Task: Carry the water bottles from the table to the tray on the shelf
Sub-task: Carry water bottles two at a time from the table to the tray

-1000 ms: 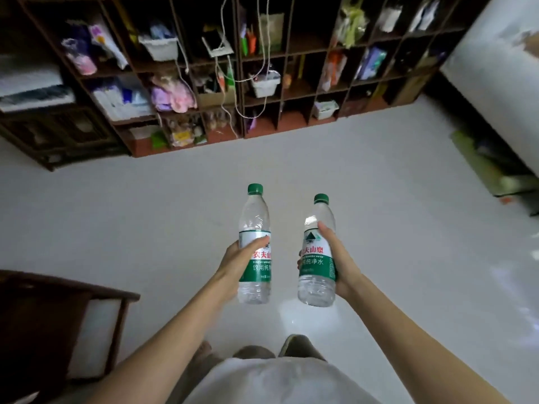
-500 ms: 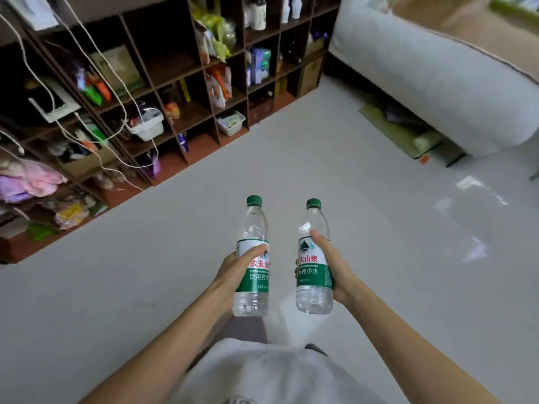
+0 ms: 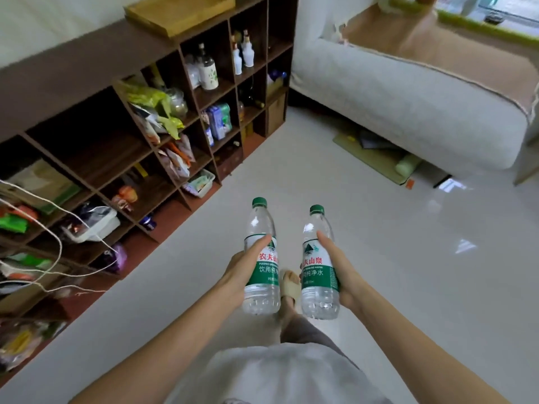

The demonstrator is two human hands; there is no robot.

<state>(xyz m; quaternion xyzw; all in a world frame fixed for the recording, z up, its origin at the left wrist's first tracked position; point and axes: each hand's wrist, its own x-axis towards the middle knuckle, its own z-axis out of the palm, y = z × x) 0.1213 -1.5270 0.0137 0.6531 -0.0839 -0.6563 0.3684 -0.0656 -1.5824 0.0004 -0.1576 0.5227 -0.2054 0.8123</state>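
I hold two clear water bottles with green caps and green-and-white labels upright in front of me, above the pale floor. My left hand [image 3: 240,271] grips the left bottle [image 3: 261,259] around its label. My right hand [image 3: 342,271] grips the right bottle [image 3: 319,265] the same way. A light wooden tray [image 3: 178,11] lies on top of the dark brown shelf unit [image 3: 67,68], far ahead to the upper left, and looks bare inside.
The shelf unit's cubbies along the left hold bags, jars, bottles and baskets, with white cords [image 3: 55,240] hanging in front. A white sofa [image 3: 408,103] stands at the upper right, with flat items [image 3: 376,156] on the floor beside it. My sandalled foot [image 3: 291,284] shows between the bottles.
The view has swung right along the shelf, bringing its top, the wooden tray and the sofa into sight. Both hands keep the same hold on the bottles.
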